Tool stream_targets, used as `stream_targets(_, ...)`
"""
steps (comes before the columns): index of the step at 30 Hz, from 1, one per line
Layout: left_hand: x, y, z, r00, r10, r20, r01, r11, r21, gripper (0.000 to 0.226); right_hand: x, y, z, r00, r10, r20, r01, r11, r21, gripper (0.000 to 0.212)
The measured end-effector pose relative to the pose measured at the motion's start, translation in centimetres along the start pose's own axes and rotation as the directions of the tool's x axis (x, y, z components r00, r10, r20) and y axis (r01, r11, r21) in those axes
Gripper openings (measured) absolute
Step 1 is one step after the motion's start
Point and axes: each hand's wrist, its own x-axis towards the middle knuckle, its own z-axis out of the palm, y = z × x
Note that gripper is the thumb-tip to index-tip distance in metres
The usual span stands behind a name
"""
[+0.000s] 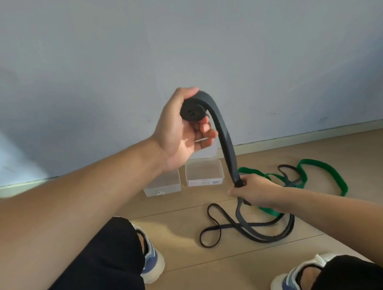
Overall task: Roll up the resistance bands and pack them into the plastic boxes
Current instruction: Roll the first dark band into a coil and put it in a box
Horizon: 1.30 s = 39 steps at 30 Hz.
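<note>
Two boxes [204, 173] wait empty on the floor by the wall, green band [332, 176] behind. Left hand [178, 130] grips the black band's [225, 138] coil; right hand [252, 190] pinches its tail. Keep that tail taut, edges aligned, so winding stays tight.

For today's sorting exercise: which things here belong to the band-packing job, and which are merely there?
Job: black band, its roll gripped by the left hand, its tail by the right hand; thin black band; green band; two boxes.

Merely there: shoes, wall.
</note>
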Motion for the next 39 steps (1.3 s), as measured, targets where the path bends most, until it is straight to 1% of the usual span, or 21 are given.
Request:
stream_targets(2, -0.1, 0.7, -0.1, 1.000, 0.004, 0.009, -0.003, 0.996, -0.085, 0.049, 0.1, 0.1, 0.6, 1.000, 0.019, 0.024, -0.019, 1.000, 0.005, 0.034)
stream_targets(5, 0.0, 1.2, -0.3, 0.999, 0.015, -0.048, -0.021, 0.992, -0.122, 0.045, 0.5, 0.0, 0.9, 0.990, 0.087, 0.114, -0.098, 0.991, 0.089, 0.026)
stream_targets(7, 0.4, 1.1, -0.9, 0.992, 0.029, -0.123, -0.035, 0.998, -0.044, 0.042, 0.6, -0.1, 0.9, 0.976, 0.115, 0.183, -0.147, 0.974, 0.172, 0.025)
stream_targets(8, 0.6, 0.8, -1.3, 0.986, 0.034, -0.162, -0.027, 0.999, 0.040, 0.041, 0.7, -0.1, 0.7, 0.979, 0.113, 0.170, -0.146, 0.970, 0.195, 0.027)
stream_targets(9, 0.8, 0.4, -1.6, 0.980, 0.031, -0.195, -0.005, 0.991, 0.132, 0.040, 0.6, -0.2, 0.4, 0.990, 0.099, 0.104, -0.119, 0.970, 0.211, 0.028)
stream_targets(11, 1.1, -0.5, -2.3, 0.969, -0.003, -0.247, 0.070, 0.961, 0.266, 0.037, 0.0, -1.1, -0.6, 0.990, 0.039, -0.135, 0.001, 0.959, 0.283, 0.027)
stream_targets(13, 1.3, -1.1, -2.7, 0.966, -0.038, -0.256, 0.127, 0.932, 0.339, 0.040, -1.0, -2.7, -2.0, 0.916, -0.039, -0.399, 0.192, 0.917, 0.351, 0.032)
stream_targets(15, 1.4, -1.3, -2.7, 0.973, -0.037, -0.227, 0.122, 0.920, 0.372, 0.043, -2.2, -4.5, -3.7, 0.854, -0.142, -0.501, 0.339, 0.881, 0.329, 0.043)
stream_targets(16, 1.4, -1.2, -2.6, 0.978, -0.027, -0.209, 0.105, 0.923, 0.371, 0.043, -2.7, -5.1, -4.5, 0.867, -0.194, -0.458, 0.359, 0.882, 0.307, 0.047)
stream_targets(18, 1.4, -0.9, -2.2, 0.983, -0.006, -0.182, 0.073, 0.929, 0.362, 0.043, -3.5, -5.4, -5.6, 0.952, -0.240, -0.190, 0.278, 0.937, 0.213, 0.049)
stream_targets(20, 1.4, -0.8, -1.9, 0.986, 0.002, -0.169, 0.059, 0.931, 0.359, 0.044, -3.3, -4.4, -6.1, 0.980, -0.175, 0.099, 0.179, 0.983, -0.034, 0.054)
stream_targets(21, 1.4, -0.8, -1.8, 0.986, -0.001, -0.165, 0.061, 0.931, 0.360, 0.044, -3.1, -3.6, -6.1, 0.975, -0.121, 0.186, 0.158, 0.966, -0.203, 0.057)
stream_targets(24, 1.3, -0.9, -1.8, 0.987, -0.019, -0.157, 0.083, 0.905, 0.417, 0.045, -2.2, -1.4, -4.9, 0.953, 0.047, 0.301, 0.160, 0.763, -0.626, 0.064)
stream_targets(25, 1.2, -1.1, -1.8, 0.988, -0.025, -0.154, 0.091, 0.896, 0.436, 0.045, -2.0, -0.9, -4.5, 0.956, 0.073, 0.283, 0.147, 0.718, -0.681, 0.068)
stream_targets(26, 1.2, -1.2, -1.7, 0.988, -0.035, -0.148, 0.098, 0.888, 0.450, 0.045, -1.8, -0.8, -4.3, 0.964, 0.067, 0.258, 0.131, 0.723, -0.678, 0.073)
stream_targets(28, 1.1, -1.5, -1.6, 0.991, -0.056, -0.125, 0.111, 0.863, 0.492, 0.045, -1.6, -1.2, -4.6, 0.982, -0.052, 0.181, 0.141, 0.842, -0.521, 0.075)
stream_targets(30, 1.0, -2.0, -1.3, 0.990, -0.071, -0.118, 0.122, 0.846, 0.520, 0.044, -1.6, -2.2, -5.3, 0.975, -0.216, 0.043, 0.220, 0.947, -0.232, 0.053)
stream_targets(32, 1.1, -2.4, -1.0, 0.988, -0.079, -0.133, 0.138, 0.838, 0.527, 0.043, -2.2, -3.7, -5.9, 0.937, -0.326, -0.123, 0.332, 0.943, 0.032, 0.024)
stream_targets(34, 1.1, -2.7, -0.8, 0.986, -0.090, -0.137, 0.150, 0.835, 0.530, 0.043, -3.1, -5.0, -6.3, 0.881, -0.406, -0.242, 0.460, 0.855, 0.241, 0.012)
stream_targets(36, 1.1, -2.9, -0.7, 0.987, -0.099, -0.128, 0.152, 0.834, 0.530, 0.044, -4.2, -5.9, -6.2, 0.835, -0.474, -0.279, 0.547, 0.764, 0.341, 0.015)
stream_targets(39, 1.1, -3.5, -0.5, 0.989, -0.125, -0.077, 0.147, 0.817, 0.557, 0.053, -4.9, -6.3, -5.2, 0.806, -0.510, -0.300, 0.584, 0.765, 0.271, 0.045)
